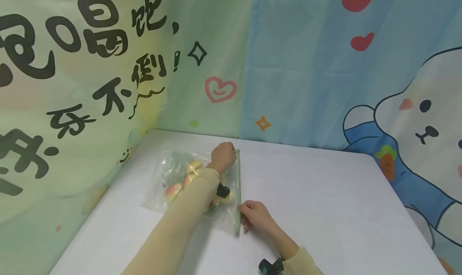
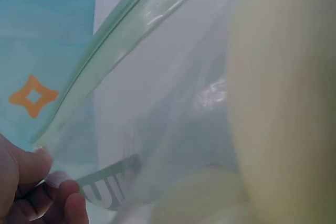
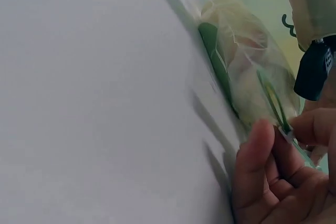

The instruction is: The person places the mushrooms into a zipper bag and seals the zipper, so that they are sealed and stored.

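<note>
A clear zip bag (image 1: 155, 192) lies on the white table, its green zip strip (image 1: 238, 174) running along the right side. Inside are several yellow-and-red fruits (image 1: 173, 192) that look like peaches. At the far end of the strip, my left hand (image 1: 223, 156) pinches the bag's corner; the left wrist view shows thumb and fingers (image 2: 31, 182) on it. My right hand (image 1: 255, 215) pinches the zip strip nearer the front. In the right wrist view a small white piece (image 3: 286, 134) shows on the strip between its fingers. My left forearm hides part of the bag.
The white table (image 1: 310, 202) extends to the right of the bag. Behind it hangs a printed cloth (image 1: 288, 66) with hearts, lettering and a cartoon animal. A black camera (image 1: 270, 266) sits on my right wrist, another (image 1: 223, 190) on my left.
</note>
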